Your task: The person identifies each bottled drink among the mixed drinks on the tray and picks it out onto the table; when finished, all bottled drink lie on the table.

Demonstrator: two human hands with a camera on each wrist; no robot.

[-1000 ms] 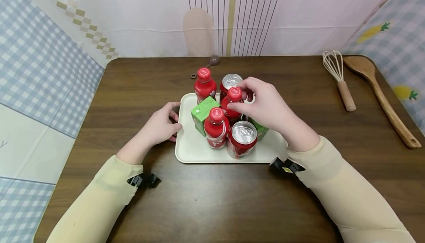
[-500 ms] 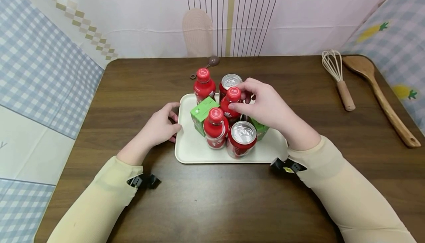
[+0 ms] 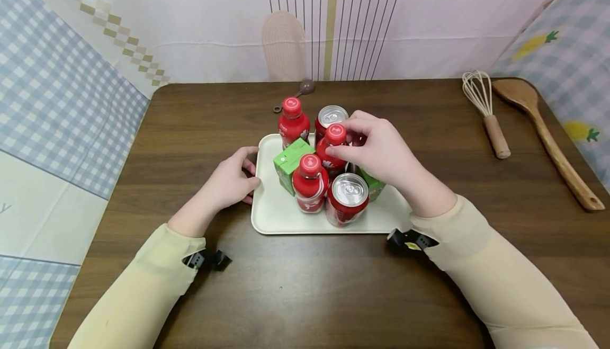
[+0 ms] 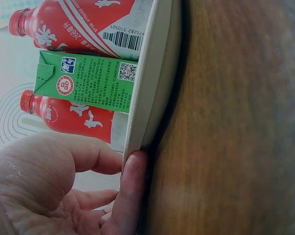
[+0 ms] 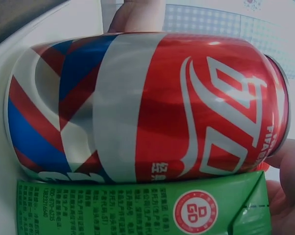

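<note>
In the head view, my right hand pinches the upper part of a red-capped bottle in the middle of a cream tray. My left hand holds the tray's left edge; in the left wrist view its fingertips meet the rim. Around the held bottle stand another red bottle in front and one behind. A soda can stands at the front, another at the back. One green carton is on the left; a second is partly hidden by my right hand.
Behind the tray lies a small dark spoon. A whisk and a long wooden spoon lie at the right of the brown table. Patterned cloth hangs along the back and sides.
</note>
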